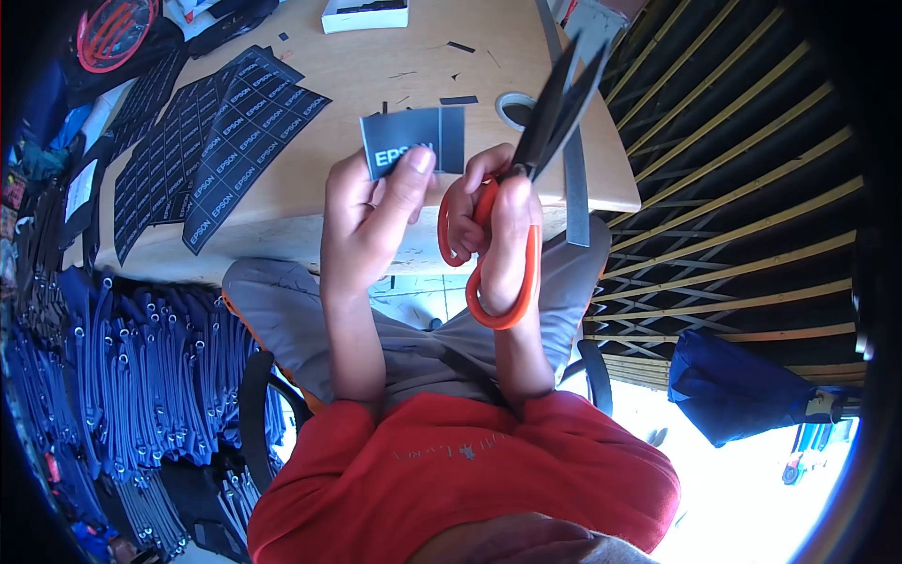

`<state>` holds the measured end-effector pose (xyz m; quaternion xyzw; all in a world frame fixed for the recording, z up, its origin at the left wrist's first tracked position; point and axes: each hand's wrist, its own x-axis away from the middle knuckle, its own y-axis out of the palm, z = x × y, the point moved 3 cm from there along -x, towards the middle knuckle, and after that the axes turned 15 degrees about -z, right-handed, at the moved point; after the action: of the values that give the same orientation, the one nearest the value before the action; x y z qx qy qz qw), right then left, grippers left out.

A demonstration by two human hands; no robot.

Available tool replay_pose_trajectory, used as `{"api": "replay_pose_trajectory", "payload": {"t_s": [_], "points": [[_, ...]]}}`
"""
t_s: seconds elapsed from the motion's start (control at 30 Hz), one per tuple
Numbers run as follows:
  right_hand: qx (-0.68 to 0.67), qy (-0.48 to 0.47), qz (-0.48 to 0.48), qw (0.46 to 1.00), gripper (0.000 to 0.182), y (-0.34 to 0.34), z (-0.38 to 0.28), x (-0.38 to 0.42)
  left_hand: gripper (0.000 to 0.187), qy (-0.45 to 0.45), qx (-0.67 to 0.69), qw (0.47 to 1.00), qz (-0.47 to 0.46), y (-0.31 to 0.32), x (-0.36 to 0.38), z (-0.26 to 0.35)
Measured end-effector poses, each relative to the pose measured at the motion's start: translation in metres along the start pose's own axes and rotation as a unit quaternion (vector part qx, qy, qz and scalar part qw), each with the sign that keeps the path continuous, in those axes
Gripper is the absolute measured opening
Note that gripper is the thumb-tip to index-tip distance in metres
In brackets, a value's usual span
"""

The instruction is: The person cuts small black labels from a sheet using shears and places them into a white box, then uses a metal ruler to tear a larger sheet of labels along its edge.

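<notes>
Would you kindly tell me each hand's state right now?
Left hand: holding a small dark rectangular EPSON label.
Right hand: holding open orange-handled, dark-bladed scissors.

On the counter (366, 66), the label sheets (254, 122) lie at the left, the box (366, 23) is at the far side, and the tape roll (501, 101) is at the right, beside the strip (577, 202). The single label (413, 127) is left of the scissors (545, 122). The straps (150, 376) are at lower left, the folding gate (733, 197) right of the counter.

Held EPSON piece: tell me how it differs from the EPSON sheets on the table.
The piece is small, the sheets larger. The piece shows one EPSON, the sheets many. The left hand holds the piece; the sheets lie on the table. Both carry pale lettering.
</notes>
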<state>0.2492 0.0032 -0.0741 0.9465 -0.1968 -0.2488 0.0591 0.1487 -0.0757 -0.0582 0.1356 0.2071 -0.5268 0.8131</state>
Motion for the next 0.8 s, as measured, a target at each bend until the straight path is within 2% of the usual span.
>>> {"api": "replay_pose_trajectory", "payload": {"t_s": [0.07, 0.1, 0.17, 0.27, 0.3, 0.47, 0.53, 0.8], "points": [[0.075, -0.014, -0.056, 0.996, 0.065, 0.001, 0.005, -0.001, 0.023, 0.021, 0.005, 0.999, 0.044, -0.006, 0.001, -0.001], [0.07, -0.013, -0.064, 0.995, 0.065, 0.001, 0.006, -0.001, 0.025, 0.043, 0.016, 0.998, 0.053, -0.009, 0.001, -0.003], [0.114, 0.03, -0.132, 0.984, 0.079, 0.005, 0.01, 0.001, 0.026, 0.045, 0.011, 0.996, 0.082, -0.011, 0.003, -0.001], [0.135, 0.049, -0.168, 0.975, 0.087, 0.01, 0.013, 0.0, 0.029, 0.046, -0.013, 0.993, 0.108, -0.018, 0.005, -0.002], [0.183, 0.097, -0.176, 0.962, 0.1, 0.014, 0.008, 0.0, 0.029, 0.06, -0.021, 0.99, 0.126, -0.019, 0.004, -0.001], [0.217, 0.098, -0.169, 0.956, 0.105, 0.015, 0.012, -0.004, 0.027, 0.088, -0.057, 0.982, 0.157, -0.023, 0.003, -0.004], [0.206, 0.093, -0.195, 0.954, 0.09, 0.013, 0.012, -0.005, 0.026, 0.097, -0.096, 0.979, 0.153, -0.021, 0.002, -0.003], [0.238, 0.091, -0.192, 0.948, 0.084, 0.017, 0.011, -0.003, 0.021, 0.086, -0.191, 0.966, 0.149, -0.018, 0.0, -0.003]]}}
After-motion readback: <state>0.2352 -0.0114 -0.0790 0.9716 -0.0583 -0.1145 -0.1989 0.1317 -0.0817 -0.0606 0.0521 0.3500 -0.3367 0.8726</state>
